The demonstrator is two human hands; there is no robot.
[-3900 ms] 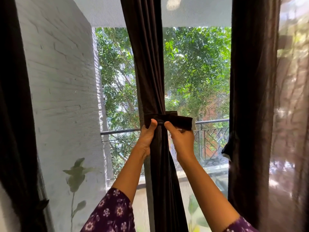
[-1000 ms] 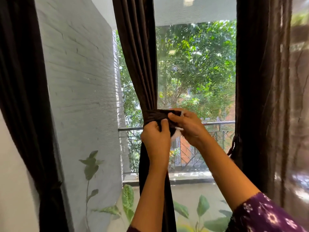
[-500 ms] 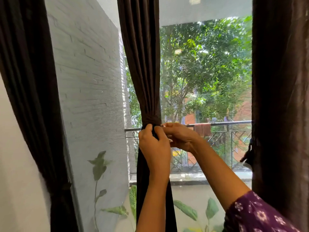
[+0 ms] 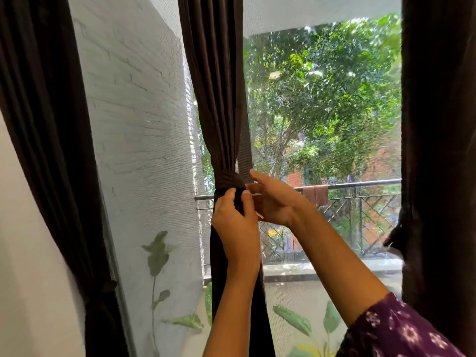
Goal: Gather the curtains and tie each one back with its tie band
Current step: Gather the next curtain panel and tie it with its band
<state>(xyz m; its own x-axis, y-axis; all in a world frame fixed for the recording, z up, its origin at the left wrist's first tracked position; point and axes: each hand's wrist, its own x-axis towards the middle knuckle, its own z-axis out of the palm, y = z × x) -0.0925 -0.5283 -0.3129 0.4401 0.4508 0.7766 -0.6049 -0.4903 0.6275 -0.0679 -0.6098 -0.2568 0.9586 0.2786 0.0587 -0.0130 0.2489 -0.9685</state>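
A dark brown middle curtain [image 4: 213, 86] hangs in front of the window, gathered into a narrow bundle at mid height. A matching dark tie band [image 4: 229, 179] wraps tightly around the bundle. My left hand [image 4: 235, 222] grips the band and curtain from the front, just below the wrap. My right hand [image 4: 273, 199] is on the band's right side, fingers pinching its end against the curtain. The band's fastening is hidden behind my fingers.
A second dark curtain [image 4: 49, 150] hangs at the far left, and a third [image 4: 438, 150] at the right with a tie band [image 4: 398, 235] around it. A sheer leaf-print net [image 4: 322, 292] covers the window. A white brick wall and a balcony railing [image 4: 360, 184] lie outside.
The band's loose end, held out to the right at first, is now wrapped tight around the curtain. My head has shifted right, and both hands stay on the band.
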